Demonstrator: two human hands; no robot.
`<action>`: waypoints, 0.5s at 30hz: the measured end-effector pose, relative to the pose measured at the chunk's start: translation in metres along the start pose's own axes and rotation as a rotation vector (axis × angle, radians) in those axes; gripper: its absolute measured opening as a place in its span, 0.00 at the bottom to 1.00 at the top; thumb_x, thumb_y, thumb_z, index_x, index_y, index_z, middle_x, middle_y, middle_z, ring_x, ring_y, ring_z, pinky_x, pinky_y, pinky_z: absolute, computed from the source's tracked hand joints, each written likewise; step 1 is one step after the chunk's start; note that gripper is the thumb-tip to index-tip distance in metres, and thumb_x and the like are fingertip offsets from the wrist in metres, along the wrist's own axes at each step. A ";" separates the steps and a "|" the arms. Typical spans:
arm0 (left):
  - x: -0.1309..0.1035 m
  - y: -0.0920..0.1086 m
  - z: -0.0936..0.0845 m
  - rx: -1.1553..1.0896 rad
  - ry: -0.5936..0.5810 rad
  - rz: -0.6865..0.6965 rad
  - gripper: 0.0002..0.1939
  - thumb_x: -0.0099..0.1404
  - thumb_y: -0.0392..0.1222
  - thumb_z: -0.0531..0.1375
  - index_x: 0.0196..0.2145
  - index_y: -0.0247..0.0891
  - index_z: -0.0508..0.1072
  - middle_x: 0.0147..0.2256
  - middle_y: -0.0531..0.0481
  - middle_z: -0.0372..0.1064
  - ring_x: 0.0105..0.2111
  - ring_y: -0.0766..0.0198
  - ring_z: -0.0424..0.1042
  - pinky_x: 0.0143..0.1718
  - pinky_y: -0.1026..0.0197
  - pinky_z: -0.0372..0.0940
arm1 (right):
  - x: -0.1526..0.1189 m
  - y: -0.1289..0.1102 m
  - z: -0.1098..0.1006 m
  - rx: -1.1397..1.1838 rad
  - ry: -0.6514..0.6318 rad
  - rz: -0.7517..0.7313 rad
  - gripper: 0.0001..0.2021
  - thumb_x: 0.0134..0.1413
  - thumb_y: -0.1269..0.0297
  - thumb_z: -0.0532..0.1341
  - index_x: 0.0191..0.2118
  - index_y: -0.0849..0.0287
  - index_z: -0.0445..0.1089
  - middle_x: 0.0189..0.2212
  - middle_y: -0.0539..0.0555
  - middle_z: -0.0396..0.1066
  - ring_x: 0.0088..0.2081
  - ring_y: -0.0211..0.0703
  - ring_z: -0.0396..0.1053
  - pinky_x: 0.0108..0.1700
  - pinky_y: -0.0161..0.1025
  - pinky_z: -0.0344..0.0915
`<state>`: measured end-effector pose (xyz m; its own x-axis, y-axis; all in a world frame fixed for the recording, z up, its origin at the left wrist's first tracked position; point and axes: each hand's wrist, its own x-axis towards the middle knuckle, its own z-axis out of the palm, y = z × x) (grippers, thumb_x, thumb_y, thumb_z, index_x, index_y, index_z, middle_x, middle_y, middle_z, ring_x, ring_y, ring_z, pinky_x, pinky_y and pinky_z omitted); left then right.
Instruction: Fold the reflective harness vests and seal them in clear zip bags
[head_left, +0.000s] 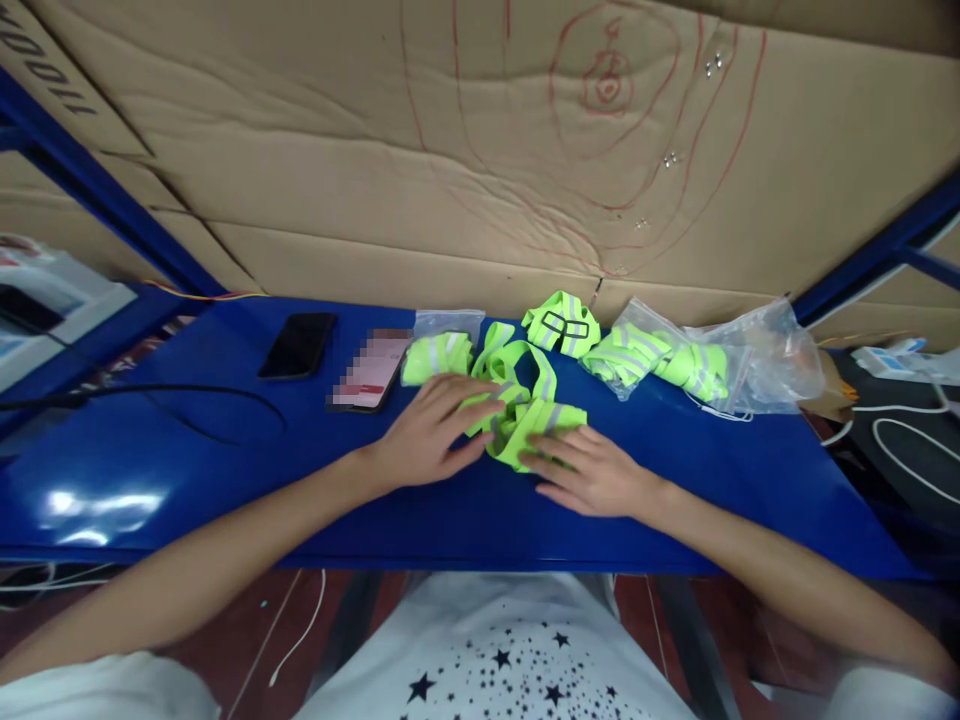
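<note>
A loose heap of neon yellow-green reflective strap (510, 440) with grey stripes lies on the blue table, a loop of it curling toward the back. My left hand (431, 430) rests at the heap's left side, fingers apart and touching the strap. From the right, my right hand (592, 470) lies over the heap's front edge with its fingers spread. Behind the heap sits another strap bundle (562, 325) with black buckles. Just beyond my left hand is a strap roll (439, 358) in a clear bag. Parts of the heap are hidden under my fingers.
Bagged strap rolls (626, 355) and a clear plastic bag (784, 360) lie at the back right. Left of the heap are a lit phone (371, 370) and a dark phone (298, 345). A black cable (187, 390) crosses the left side. Cardboard (337, 130) walls the back.
</note>
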<state>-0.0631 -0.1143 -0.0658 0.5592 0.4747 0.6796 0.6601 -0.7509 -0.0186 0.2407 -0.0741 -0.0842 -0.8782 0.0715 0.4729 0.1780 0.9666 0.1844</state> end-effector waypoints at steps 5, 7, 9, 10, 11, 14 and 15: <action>0.013 0.016 0.019 0.188 -0.099 0.198 0.16 0.73 0.40 0.60 0.57 0.37 0.72 0.58 0.42 0.75 0.58 0.51 0.72 0.65 0.44 0.61 | 0.011 0.003 0.006 -0.048 0.225 -0.016 0.15 0.72 0.57 0.59 0.57 0.56 0.74 0.50 0.55 0.79 0.51 0.46 0.72 0.54 0.45 0.63; 0.013 0.013 0.030 0.168 -0.112 0.144 0.15 0.74 0.40 0.58 0.57 0.37 0.72 0.58 0.41 0.75 0.58 0.51 0.72 0.65 0.44 0.61 | 0.011 0.013 0.010 -0.020 0.184 0.268 0.21 0.72 0.53 0.57 0.62 0.60 0.70 0.53 0.61 0.77 0.55 0.52 0.72 0.55 0.49 0.64; 0.011 0.007 0.037 0.121 -0.132 0.098 0.15 0.75 0.41 0.57 0.56 0.37 0.72 0.57 0.41 0.75 0.57 0.51 0.72 0.64 0.44 0.62 | 0.008 0.021 0.012 0.052 0.042 0.468 0.28 0.71 0.47 0.57 0.65 0.65 0.66 0.55 0.65 0.76 0.55 0.56 0.73 0.53 0.51 0.66; 0.009 0.004 0.040 0.093 -0.142 0.088 0.14 0.76 0.40 0.56 0.56 0.36 0.72 0.57 0.41 0.75 0.57 0.51 0.72 0.64 0.44 0.62 | 0.007 0.024 0.012 0.094 -0.029 0.499 0.31 0.70 0.45 0.58 0.65 0.66 0.66 0.55 0.66 0.76 0.55 0.57 0.73 0.53 0.51 0.67; 0.008 0.001 0.041 0.066 -0.148 0.078 0.14 0.76 0.40 0.56 0.56 0.36 0.72 0.56 0.41 0.75 0.57 0.51 0.72 0.63 0.44 0.61 | 0.005 0.026 0.011 0.129 -0.080 0.487 0.32 0.69 0.43 0.59 0.65 0.66 0.66 0.55 0.65 0.76 0.54 0.56 0.74 0.53 0.50 0.68; 0.005 -0.005 0.041 0.007 -0.135 0.041 0.16 0.75 0.37 0.56 0.58 0.36 0.71 0.55 0.41 0.76 0.57 0.51 0.73 0.63 0.45 0.61 | 0.003 0.026 0.000 0.092 -0.056 0.339 0.28 0.69 0.45 0.61 0.62 0.63 0.68 0.52 0.62 0.77 0.52 0.52 0.73 0.53 0.49 0.68; 0.005 -0.006 0.039 -0.011 -0.122 0.029 0.17 0.75 0.36 0.56 0.59 0.37 0.70 0.56 0.41 0.76 0.58 0.52 0.73 0.63 0.46 0.61 | 0.003 0.023 -0.005 0.016 -0.012 0.256 0.22 0.70 0.50 0.61 0.60 0.60 0.70 0.50 0.59 0.78 0.51 0.50 0.73 0.53 0.47 0.68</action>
<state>-0.0443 -0.0898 -0.0913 0.6354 0.5043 0.5848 0.6373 -0.7701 -0.0283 0.2443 -0.0525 -0.0746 -0.8103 0.3176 0.4926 0.3888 0.9202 0.0463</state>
